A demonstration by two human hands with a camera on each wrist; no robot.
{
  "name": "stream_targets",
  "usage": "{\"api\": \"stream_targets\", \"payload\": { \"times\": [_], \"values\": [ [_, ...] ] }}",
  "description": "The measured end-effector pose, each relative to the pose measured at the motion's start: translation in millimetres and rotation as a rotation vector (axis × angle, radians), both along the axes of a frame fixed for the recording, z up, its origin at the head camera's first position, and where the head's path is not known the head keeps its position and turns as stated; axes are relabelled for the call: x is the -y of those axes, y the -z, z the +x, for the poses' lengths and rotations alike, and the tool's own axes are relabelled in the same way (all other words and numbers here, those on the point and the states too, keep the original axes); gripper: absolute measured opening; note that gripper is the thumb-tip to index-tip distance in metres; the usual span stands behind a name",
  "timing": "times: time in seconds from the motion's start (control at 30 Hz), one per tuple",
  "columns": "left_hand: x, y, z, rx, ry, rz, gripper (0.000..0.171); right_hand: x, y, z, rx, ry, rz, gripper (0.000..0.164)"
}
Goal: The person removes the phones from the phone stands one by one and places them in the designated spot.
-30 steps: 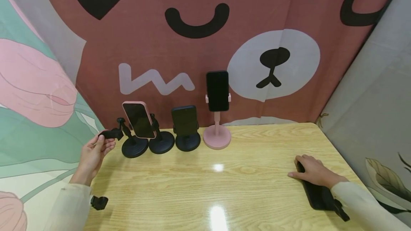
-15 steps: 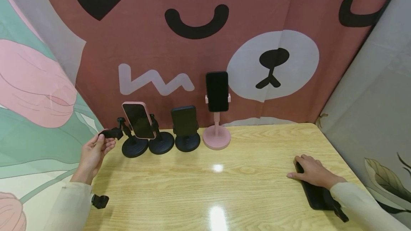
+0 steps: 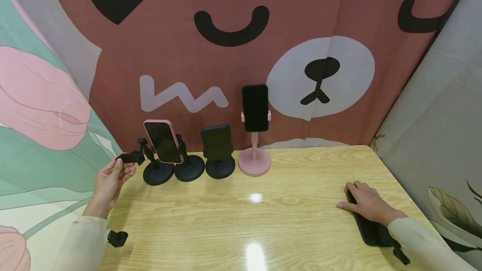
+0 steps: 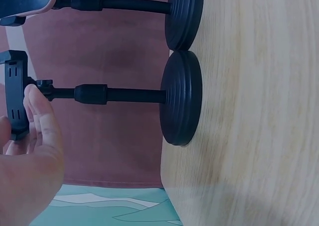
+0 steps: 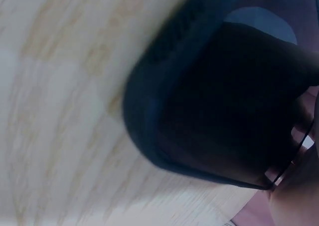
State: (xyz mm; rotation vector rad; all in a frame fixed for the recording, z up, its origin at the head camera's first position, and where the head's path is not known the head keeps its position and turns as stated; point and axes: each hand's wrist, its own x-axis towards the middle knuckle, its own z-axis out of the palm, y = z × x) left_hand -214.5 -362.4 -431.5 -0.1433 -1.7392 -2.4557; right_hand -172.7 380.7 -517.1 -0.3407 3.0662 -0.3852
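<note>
At the left, my left hand (image 3: 109,185) pinches the clamp (image 4: 16,96) at the top of an unloaded black phone stand (image 3: 158,172). That stand's round base sits on the table, and its clamp is turned sideways. My right hand (image 3: 370,202) lies over a black phone (image 3: 367,225) near the table's right side. Its fingers curl over the phone's far end, while the thumb sticks out past the left edge. The phone lies flat, and its dark glass fills much of the right wrist view. Part of it is covered by the hand and wrist.
Beside the held stand, a black stand carries a pink-edged phone (image 3: 161,142), tilted. Another black stand holds a dark phone (image 3: 217,142), and a taller pink stand (image 3: 254,162) bears a black phone (image 3: 255,107). A bear-print curtain (image 3: 226,66) hangs behind the wooden table (image 3: 293,229).
</note>
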Motion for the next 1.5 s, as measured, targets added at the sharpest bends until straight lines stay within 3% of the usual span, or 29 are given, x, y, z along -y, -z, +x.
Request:
{"api": "stream_targets", "payload": {
  "times": [0.3, 0.5, 0.7, 0.9, 1.2, 1.5],
  "values": [
    [-1.8, 1.4, 4.0, 0.004, -0.014, 0.004, 0.024, 1.1, 1.2, 3.7, -0.03, 0.022, -0.008, 0.049],
    [-2.6, 2.9, 5.4, 0.041, -0.038, -0.031, 0.062, 0.0, 4.1, 3.8, -0.055, 0.019, 0.015, 0.05],
    [-3.0, 4.1, 5.0, 0.041, -0.056, -0.042, 0.044, 0.1, 7.1, 3.7, -0.073, 0.02, 0.006, 0.047],
    [-4.0, 1.6, 3.9, 0.067, -0.067, -0.056, 0.078, -0.5, 6.6, 2.9, -0.106, 0.006, 0.002, 0.044],
    [-6.9, -2.7, 4.3, 0.081, -0.071, -0.066, 0.082, -0.7, 5.7, 3.4, -0.126, -0.001, 0.027, 0.043],
    [-5.1, -0.7, 7.4, 0.112, -0.061, -0.097, 0.083, -1.1, 4.3, 2.1, -0.074, 0.027, 0.019, 0.045]
  ]
}}
